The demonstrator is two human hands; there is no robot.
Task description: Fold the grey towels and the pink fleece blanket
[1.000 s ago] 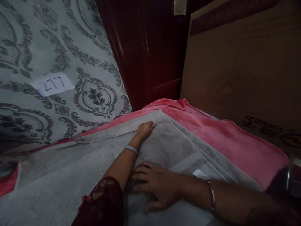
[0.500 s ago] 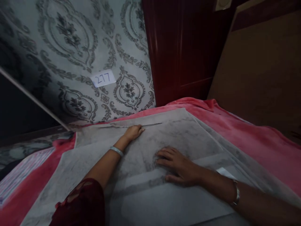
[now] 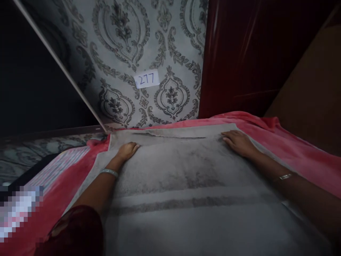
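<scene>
A large grey towel (image 3: pixel 170 167) with a darker band across it lies spread out before me. Near its far left part, my left hand (image 3: pixel 128 150) is closed, with curled fingers on the cloth. Toward the far right corner, my right hand (image 3: pixel 239 144) bends its fingers and thumb onto the towel, pinching at the surface. Between the hands, close to the far edge, runs a raised fold with a dark gap under it. The fingertips of both hands are partly hidden.
Under the towel is a pink blanket (image 3: pixel 301 163). Behind stand a patterned wall with a paper label (image 3: pixel 147 79) reading 277, a dark red panel (image 3: pixel 234 71) and a brown board (image 3: pixel 311 85). A dark panel (image 3: pixel 39 81) rises at left.
My right hand has moved from the towel's middle to its far right part, its spread fingers now bent in. My left hand is nearer the far left side. The view has turned left.
</scene>
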